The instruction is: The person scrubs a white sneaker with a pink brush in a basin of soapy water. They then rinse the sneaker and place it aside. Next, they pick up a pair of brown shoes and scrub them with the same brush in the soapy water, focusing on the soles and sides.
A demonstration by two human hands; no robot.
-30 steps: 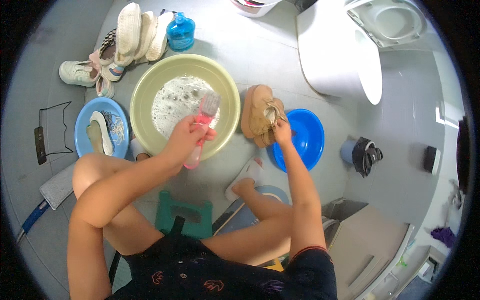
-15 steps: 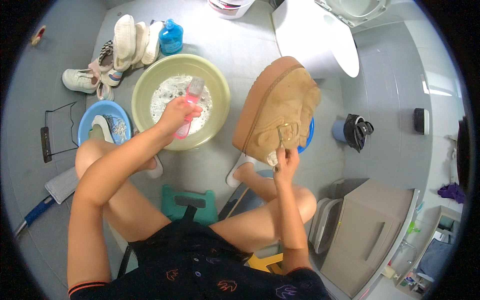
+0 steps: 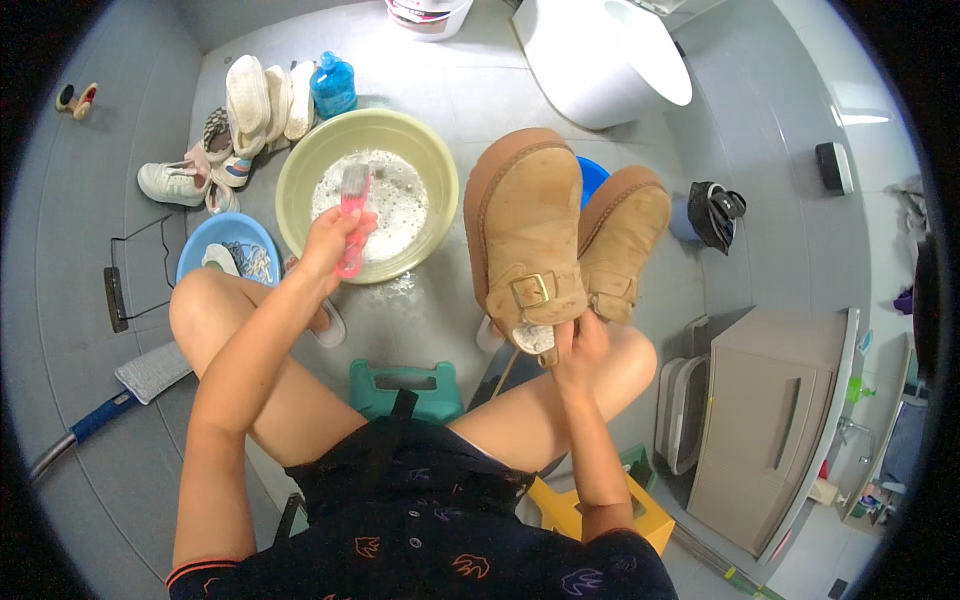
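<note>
My left hand (image 3: 328,242) is closed around a pink-handled brush (image 3: 352,205), its bristle end pointing away from me. It hovers over a pale green basin (image 3: 446,190) of foamy water (image 3: 400,205). In my right hand (image 3: 582,352), held above my knee, are two tan suede clogs, gripped at their heel ends. The left clog (image 3: 530,225) shows a gold buckle on its strap and a pale fleecy lining. Beside it the other clog (image 3: 630,225) tilts to the right. The fingers on that clog are partly hidden.
A small blue tub (image 3: 187,262) holds laces. Several white shoes (image 3: 250,100) and a blue bottle (image 3: 333,85) stand behind the basin. A toilet (image 3: 600,60) is at the far right, a bin (image 3: 688,218) by the wall. A green stool (image 3: 375,405), mop head (image 3: 150,368) and cabinet (image 3: 760,420) surround me.
The clogs have turned in my right hand, so that two now show apart where one was seen before. My left hand has drawn the brush slightly to the left.
</note>
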